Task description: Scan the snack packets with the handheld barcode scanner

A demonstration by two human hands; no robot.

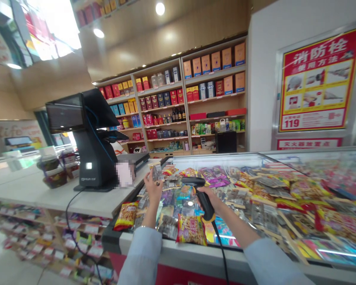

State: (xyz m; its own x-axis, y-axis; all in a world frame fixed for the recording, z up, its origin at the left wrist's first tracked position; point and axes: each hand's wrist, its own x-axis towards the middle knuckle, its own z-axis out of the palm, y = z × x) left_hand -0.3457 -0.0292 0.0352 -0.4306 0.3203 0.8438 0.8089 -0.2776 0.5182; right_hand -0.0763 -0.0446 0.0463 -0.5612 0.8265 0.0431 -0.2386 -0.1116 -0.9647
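My right hand (210, 200) is wrapped round the handle of a black barcode scanner (206, 204), its head pointing left and its cable hanging down over the case edge. My left hand (153, 186) is raised near the case's left side, its fingers closed on a small clear packet (156, 173) whose contents are blurred. Below the scanner, a red and yellow snack bag (191, 229) lies at the glass case's front edge. Another yellow and red snack bag (126, 216) rests at the front left corner, left of my left forearm.
Many snack packets cover the glass-topped case (225, 158). On the white counter (47, 198) at left stands a black register (91, 158) with a cable hanging down. Shelves of boxes (163, 99) line the back wall. A red poster (320, 79) hangs at right.
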